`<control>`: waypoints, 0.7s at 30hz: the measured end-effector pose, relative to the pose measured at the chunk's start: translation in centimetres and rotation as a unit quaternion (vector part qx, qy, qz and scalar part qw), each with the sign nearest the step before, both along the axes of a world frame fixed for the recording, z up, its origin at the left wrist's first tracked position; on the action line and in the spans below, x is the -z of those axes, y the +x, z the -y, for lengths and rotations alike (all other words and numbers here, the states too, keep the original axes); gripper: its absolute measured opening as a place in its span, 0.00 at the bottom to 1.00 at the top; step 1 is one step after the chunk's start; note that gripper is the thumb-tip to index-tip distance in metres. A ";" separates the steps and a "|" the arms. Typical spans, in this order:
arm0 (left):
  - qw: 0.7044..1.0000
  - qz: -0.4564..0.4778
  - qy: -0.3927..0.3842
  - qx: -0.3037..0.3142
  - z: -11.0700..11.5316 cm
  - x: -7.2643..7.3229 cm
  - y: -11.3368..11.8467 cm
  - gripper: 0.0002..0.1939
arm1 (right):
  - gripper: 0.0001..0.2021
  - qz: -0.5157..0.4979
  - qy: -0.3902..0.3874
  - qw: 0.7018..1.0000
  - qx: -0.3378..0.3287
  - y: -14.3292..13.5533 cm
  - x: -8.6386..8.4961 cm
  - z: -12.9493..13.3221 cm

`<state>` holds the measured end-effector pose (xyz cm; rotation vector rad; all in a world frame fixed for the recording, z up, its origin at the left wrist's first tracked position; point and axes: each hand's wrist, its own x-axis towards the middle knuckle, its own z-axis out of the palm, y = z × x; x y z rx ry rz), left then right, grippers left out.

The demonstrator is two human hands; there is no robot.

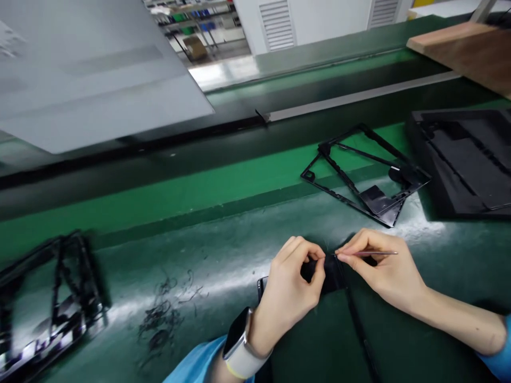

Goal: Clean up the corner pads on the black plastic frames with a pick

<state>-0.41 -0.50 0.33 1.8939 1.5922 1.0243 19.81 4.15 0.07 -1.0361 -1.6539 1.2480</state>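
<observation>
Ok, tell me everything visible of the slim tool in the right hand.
The slim tool is a thin, straight, plain rod with a dull pinkish-brown sheen; it looks like metal. The right hand pinches it between thumb and fingers near its working end, and its other end sticks out toward the picture's right. It lies nearly level across the view. Its tip points at the black frame; whether they touch is too small to tell.

Green bench (223, 324), where I am working. Black scraps (163, 319) are lying loose. Left of the scraps, black frames (88, 276) are resting. Right of the scraps: the black part (334, 279) I am handling; farther right, crossed frames (375, 199), dark tray (435, 186).
</observation>
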 end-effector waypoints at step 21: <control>1.000 0.007 0.028 0.001 -0.2 -0.4 -0.1 0.08 | 0.12 0.043 0.185 0.981 -0.048 0.3 -0.5 0.7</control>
